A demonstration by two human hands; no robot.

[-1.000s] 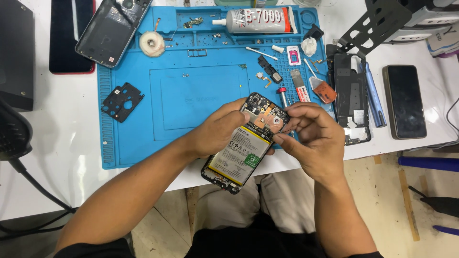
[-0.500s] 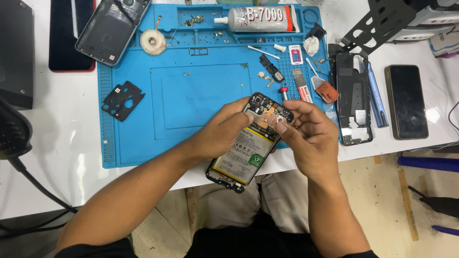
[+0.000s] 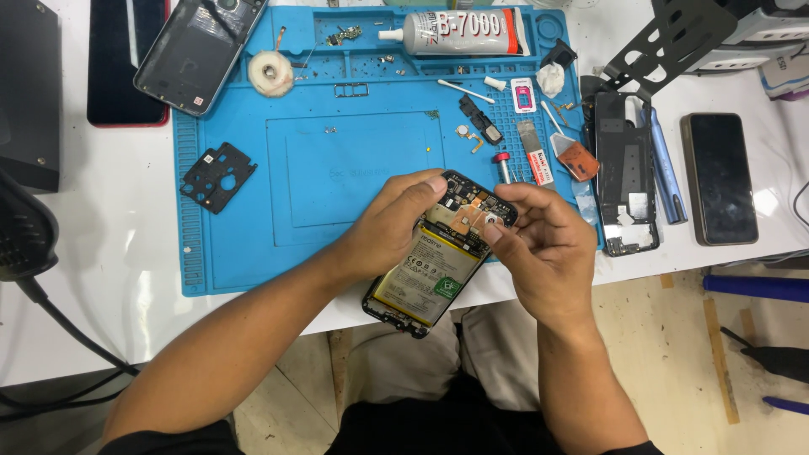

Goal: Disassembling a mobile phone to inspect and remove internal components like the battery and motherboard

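A phone repair workshop: a blue silicone repair mat covers the white tabletop, strewn with a glue tube, loose screws, phone back covers, and an opened smartphone.

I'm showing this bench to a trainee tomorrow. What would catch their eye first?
First, the opened phone with its yellow-labelled battery bare, held by the left hand and right hand over the near edge of the blue mat. Next, the glue tube lying along the mat's far edge, and a black phone frame to the right.
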